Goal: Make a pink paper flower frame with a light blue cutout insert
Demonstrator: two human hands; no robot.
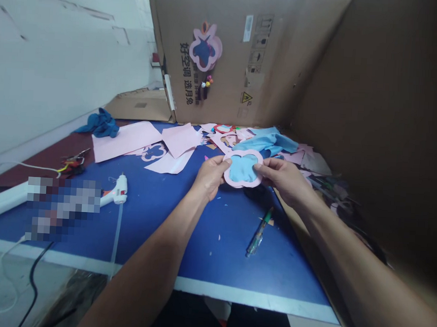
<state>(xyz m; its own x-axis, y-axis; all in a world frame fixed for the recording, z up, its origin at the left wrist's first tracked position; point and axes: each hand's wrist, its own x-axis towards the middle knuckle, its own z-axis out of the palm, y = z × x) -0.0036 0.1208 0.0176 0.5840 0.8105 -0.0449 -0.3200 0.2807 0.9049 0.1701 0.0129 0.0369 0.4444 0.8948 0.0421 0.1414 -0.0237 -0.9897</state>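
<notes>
Both my hands hold up a pink flower-shaped paper frame [235, 182] with light blue cloth filling its cut-out middle. My left hand [211, 175] pinches its left edge, thumb on top. My right hand [282, 177] pinches its right edge. The piece hovers a little above the blue table [156, 214], near the middle. A finished pink and blue flower ornament [205, 47] with small beads hangs on the cardboard wall behind.
A white glue gun [118, 189] and its glue stick lie left of my arms. A pen [258, 232] lies below my right hand. Pink paper sheets [131, 138], scraps and light blue cloth [264, 141] cover the far table. Cardboard walls stand behind and right.
</notes>
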